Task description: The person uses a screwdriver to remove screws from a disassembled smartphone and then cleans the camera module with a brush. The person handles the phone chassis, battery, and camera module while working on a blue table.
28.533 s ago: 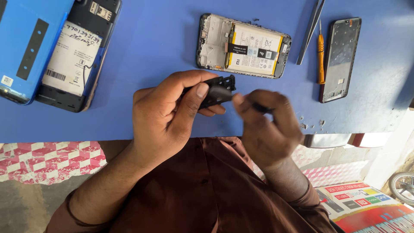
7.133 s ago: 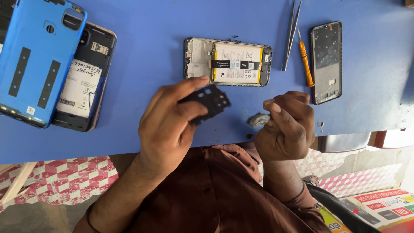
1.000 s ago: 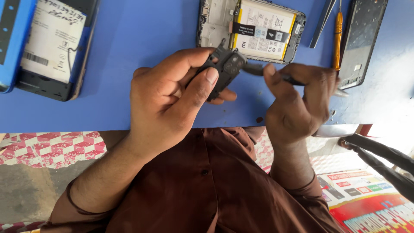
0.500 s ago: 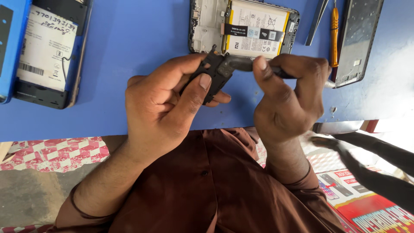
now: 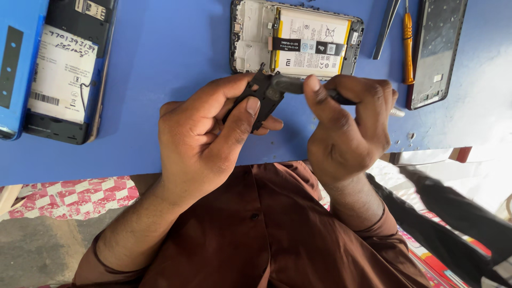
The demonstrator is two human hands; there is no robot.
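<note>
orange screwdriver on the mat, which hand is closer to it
Right. The right hand lies just below and left of the orange screwdriver, apart from it. The left hand is farther left, holding a small black phone part.

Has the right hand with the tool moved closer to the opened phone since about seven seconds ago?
Yes. The right hand has moved up the blue table toward the opened phone with the battery; its tool now meets the small black part in the left hand.
</note>
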